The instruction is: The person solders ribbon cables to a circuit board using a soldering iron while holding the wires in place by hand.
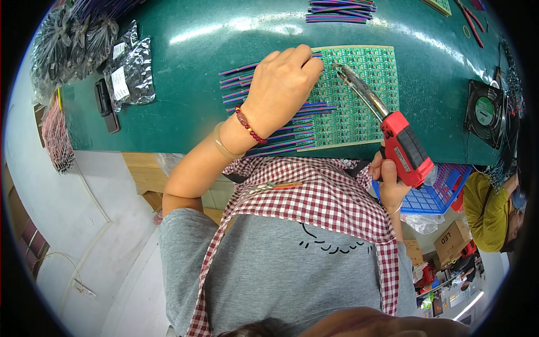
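A panel of green circuit boards (365,106) lies on the table in front of me. Rows of thin ribbon wires (289,135), purple, blue and black, stick out over its left side. Above those wires is my left hand (285,84), its fingers bent and closed at the boards; what they pinch is hidden under the hand. My right hand (389,182) grips the handle of a red and black soldering gun (407,149) at the panel's right. The gun's metal tip points up and left and sits at the boards, just right of my left fingers.
More ribbon wires (340,10) are heaped at the far edge. Plastic bags (130,73) and a dark object (106,104) lie left. A black fan (484,110) and red-handled pliers (473,25) are on the right. Below the table stands a blue basket (429,196); another person (487,210) sits beyond.
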`<state>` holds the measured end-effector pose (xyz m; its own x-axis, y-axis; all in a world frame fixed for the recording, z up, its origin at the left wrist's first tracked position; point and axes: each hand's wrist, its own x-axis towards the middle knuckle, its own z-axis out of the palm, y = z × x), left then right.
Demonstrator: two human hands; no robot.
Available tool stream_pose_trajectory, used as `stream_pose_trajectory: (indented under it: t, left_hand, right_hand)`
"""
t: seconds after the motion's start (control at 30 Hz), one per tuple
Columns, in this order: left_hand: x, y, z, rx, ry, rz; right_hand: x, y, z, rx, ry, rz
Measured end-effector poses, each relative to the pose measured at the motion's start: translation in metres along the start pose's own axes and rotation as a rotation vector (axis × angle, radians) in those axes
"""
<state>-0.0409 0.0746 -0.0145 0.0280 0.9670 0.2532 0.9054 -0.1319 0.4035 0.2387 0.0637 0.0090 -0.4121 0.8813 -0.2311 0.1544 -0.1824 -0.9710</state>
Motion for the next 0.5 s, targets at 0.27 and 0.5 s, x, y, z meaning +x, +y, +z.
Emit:
stream_pose_trajectory:
  t: [0.27,0.5]
  left_hand:
    - [0.0015,0.0006,-0.0033,0.020,-0.013,-0.003]
    - [0.0016,0.0002,-0.0015,0.009,-0.005,0.000]
  right_hand:
    - [-0.0011,0.0060,-0.0011,-0.043,-0.020,0.033]
    - [-0.0016,-0.0015,-0.0007,0.041,0.015,0.025]
